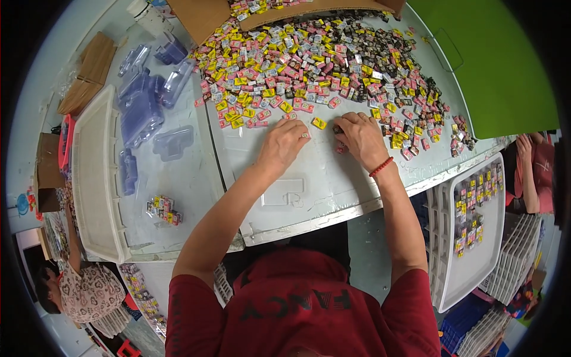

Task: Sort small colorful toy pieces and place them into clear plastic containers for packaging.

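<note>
My left hand [279,147] is closed, with a small pinkish box [306,135] pinched at its fingertips. Across from it, my right hand [361,140] has curled fingers around small dark and pink boxes [340,147]; the fingers partly hide them. Between the two hands lies a yellow little box [319,123] on the white table. Just beyond spreads a big heap of small pink, yellow and black boxes [279,65]. Nearer me, a clear plastic blister tray [282,192] lies flat on the table.
Stacked bluish clear blister trays [143,107] and a filled pack [165,210] are at left, beside a white crate [98,178]. A cardboard box [321,15] stands behind the heap. Right: a white tray stack [476,238] with filled packs. Other people [89,291] work at both sides.
</note>
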`<control>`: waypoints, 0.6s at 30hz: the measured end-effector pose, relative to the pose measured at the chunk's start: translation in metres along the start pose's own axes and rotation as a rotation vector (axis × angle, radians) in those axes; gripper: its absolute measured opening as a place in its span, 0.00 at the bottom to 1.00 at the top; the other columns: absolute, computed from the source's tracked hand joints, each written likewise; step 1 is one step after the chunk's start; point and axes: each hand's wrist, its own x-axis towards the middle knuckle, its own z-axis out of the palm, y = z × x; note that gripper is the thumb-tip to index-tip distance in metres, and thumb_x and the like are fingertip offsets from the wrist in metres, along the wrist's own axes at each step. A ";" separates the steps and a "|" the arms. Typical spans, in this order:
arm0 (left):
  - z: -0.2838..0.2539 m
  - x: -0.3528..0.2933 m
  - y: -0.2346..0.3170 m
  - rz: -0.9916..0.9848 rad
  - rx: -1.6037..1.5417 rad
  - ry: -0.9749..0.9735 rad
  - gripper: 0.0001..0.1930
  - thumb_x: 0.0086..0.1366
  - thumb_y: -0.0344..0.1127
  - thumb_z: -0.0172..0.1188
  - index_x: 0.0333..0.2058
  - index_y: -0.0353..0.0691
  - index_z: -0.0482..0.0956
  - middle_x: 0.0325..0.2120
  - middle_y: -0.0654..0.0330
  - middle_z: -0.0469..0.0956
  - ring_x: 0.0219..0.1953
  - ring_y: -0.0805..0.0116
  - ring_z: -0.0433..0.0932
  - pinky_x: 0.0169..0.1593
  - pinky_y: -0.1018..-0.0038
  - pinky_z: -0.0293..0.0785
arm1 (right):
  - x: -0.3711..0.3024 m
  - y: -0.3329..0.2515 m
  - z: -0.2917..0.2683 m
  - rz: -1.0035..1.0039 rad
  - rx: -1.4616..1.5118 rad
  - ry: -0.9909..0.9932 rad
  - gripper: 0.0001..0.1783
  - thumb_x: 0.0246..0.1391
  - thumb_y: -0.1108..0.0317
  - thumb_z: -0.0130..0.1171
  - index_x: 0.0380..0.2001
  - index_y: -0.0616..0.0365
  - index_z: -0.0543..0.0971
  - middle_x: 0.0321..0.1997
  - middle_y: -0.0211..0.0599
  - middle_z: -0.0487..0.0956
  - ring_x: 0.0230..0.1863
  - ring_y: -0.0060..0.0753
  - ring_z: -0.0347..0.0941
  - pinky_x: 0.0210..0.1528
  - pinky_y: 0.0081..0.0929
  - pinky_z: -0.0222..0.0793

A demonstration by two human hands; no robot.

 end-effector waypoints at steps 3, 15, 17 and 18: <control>0.006 0.006 0.004 -0.056 0.039 0.042 0.10 0.51 0.29 0.65 0.33 0.35 0.77 0.33 0.54 0.78 0.36 0.53 0.76 0.41 0.63 0.72 | 0.005 0.002 0.005 0.051 -0.025 -0.043 0.15 0.47 0.67 0.62 0.41 0.53 0.79 0.42 0.35 0.79 0.45 0.40 0.72 0.48 0.35 0.66; 0.019 0.019 0.018 -0.074 0.086 0.062 0.18 0.47 0.24 0.66 0.40 0.31 0.76 0.39 0.50 0.78 0.43 0.52 0.74 0.46 0.63 0.73 | 0.015 0.000 0.025 -0.062 0.126 0.170 0.14 0.46 0.74 0.56 0.40 0.58 0.77 0.42 0.41 0.78 0.46 0.44 0.72 0.47 0.38 0.67; 0.021 0.016 0.018 -0.071 0.069 0.054 0.18 0.48 0.24 0.66 0.40 0.32 0.77 0.38 0.51 0.78 0.44 0.53 0.74 0.46 0.64 0.73 | 0.011 0.004 0.021 -0.091 0.217 0.110 0.16 0.45 0.75 0.57 0.41 0.59 0.78 0.42 0.42 0.78 0.45 0.46 0.73 0.48 0.38 0.68; 0.021 0.015 0.017 -0.067 0.053 0.047 0.17 0.48 0.24 0.66 0.40 0.33 0.77 0.38 0.52 0.79 0.44 0.53 0.74 0.47 0.65 0.73 | 0.012 0.006 0.020 -0.093 0.218 0.107 0.16 0.45 0.75 0.57 0.41 0.59 0.78 0.42 0.42 0.78 0.45 0.46 0.73 0.48 0.38 0.68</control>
